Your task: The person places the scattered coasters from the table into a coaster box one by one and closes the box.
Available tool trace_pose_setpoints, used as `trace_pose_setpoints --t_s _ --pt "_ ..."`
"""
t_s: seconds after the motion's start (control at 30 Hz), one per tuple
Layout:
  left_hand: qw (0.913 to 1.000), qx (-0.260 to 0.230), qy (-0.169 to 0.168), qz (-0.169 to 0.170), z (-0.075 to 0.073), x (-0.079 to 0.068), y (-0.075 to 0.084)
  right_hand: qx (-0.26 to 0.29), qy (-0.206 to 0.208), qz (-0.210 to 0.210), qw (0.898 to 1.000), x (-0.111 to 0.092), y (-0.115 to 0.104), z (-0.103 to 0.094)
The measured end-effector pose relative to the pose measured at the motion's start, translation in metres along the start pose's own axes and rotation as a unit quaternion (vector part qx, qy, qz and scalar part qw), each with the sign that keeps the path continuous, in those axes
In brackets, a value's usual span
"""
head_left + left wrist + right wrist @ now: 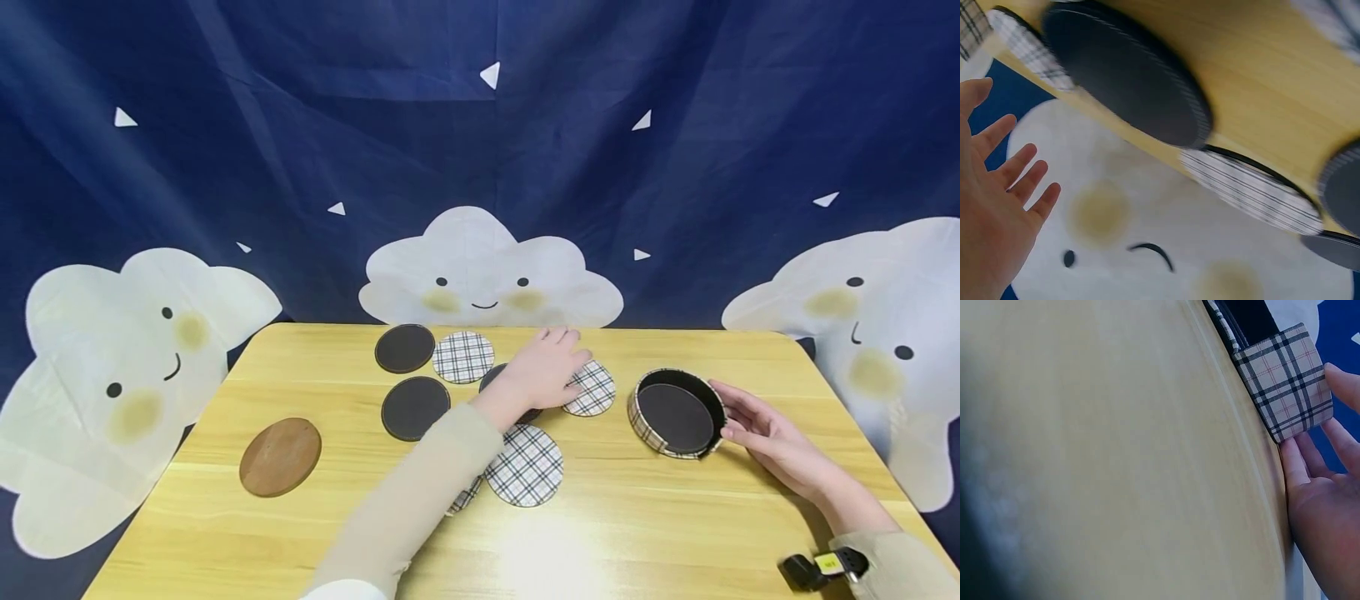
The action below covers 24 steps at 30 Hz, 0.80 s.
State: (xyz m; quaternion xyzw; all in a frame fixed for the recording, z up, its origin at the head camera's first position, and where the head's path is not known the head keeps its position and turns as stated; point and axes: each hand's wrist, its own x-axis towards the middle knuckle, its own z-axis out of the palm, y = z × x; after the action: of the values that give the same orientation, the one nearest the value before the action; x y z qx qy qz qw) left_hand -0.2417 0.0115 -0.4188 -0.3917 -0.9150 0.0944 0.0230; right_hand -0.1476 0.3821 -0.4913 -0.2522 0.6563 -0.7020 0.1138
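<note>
My left hand [543, 367] reaches over the middle of the table, fingers loosely spread, close by a white plaid coaster [592, 390]. In the left wrist view its palm and fingers hold nothing. A black coaster [489, 377] is partly hidden beneath that hand and wrist. My right hand [780, 446] holds the right side of a round coaster holder [675, 414], which is black inside with a notch in its front wall. In the right wrist view the thumb and fingers sit against the holder's plaid outer wall [1288, 381].
More coasters lie left of centre: black ones [405, 348] [415, 408] and plaid ones [462, 357] [525, 467], the nearest one partly behind the left sleeve. A brown wooden disc [281, 457] lies at the left. Behind the table [615, 525] hangs a blue curtain [420, 150] with clouds.
</note>
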Motion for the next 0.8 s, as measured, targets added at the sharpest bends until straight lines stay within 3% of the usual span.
trace_pose_setpoints --t_s 0.13,0.3,0.53,0.8 --pt "0.9993 -0.023 -0.008 -0.027 0.008 -0.016 -0.023 0.001 0.003 0.001 1.000 0.000 0.000 0.001" --pt "0.9975 -0.021 -0.007 -0.067 0.019 -0.037 -0.050 0.004 0.001 -0.003 1.000 0.001 -0.001 0.002" --pt "0.9914 -0.032 -0.032 -0.123 0.038 -0.064 -0.087 0.000 0.003 0.001 1.000 0.001 -0.002 0.002" --pt "0.9830 -0.051 -0.019 -0.175 0.056 -0.088 -0.120 0.000 -0.001 0.000 1.000 0.001 -0.001 0.001"
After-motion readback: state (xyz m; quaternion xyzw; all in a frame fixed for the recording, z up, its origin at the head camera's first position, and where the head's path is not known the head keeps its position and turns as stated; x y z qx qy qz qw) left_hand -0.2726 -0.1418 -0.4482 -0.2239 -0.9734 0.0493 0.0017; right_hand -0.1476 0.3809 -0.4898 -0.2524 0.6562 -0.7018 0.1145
